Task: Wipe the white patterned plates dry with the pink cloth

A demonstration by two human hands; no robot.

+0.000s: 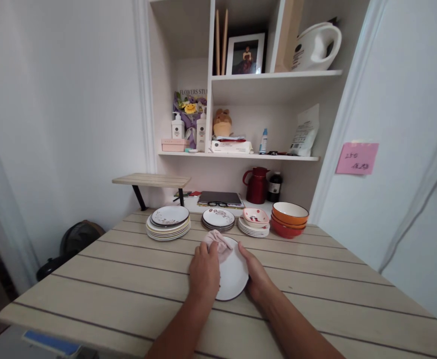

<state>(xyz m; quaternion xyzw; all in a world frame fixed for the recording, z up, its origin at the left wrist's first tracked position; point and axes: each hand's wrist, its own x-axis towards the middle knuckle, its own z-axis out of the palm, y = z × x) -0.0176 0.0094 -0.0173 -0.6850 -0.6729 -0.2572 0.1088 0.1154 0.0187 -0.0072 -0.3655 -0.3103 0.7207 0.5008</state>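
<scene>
My right hand [257,270] grips the right rim of a white plate [233,279] with a dark edge, thumb on top. The plate is tilted a little above the wooden table. My left hand [205,269] is closed on a pale pink cloth [218,243] and presses it against the plate's upper left part. That hand covers the plate's left side. Beyond the hands stand a stack of small patterned plates [218,218] and a stack of small white dishes [254,229] topped by a pink-rimmed bowl [256,217].
A taller plate stack [168,227] stands at the table's back left, by a small raised shelf [151,180]. Orange and red bowls [289,219] are stacked at the back right. Behind are a red jug [256,185], a dark bottle [275,187] and a laptop [220,198].
</scene>
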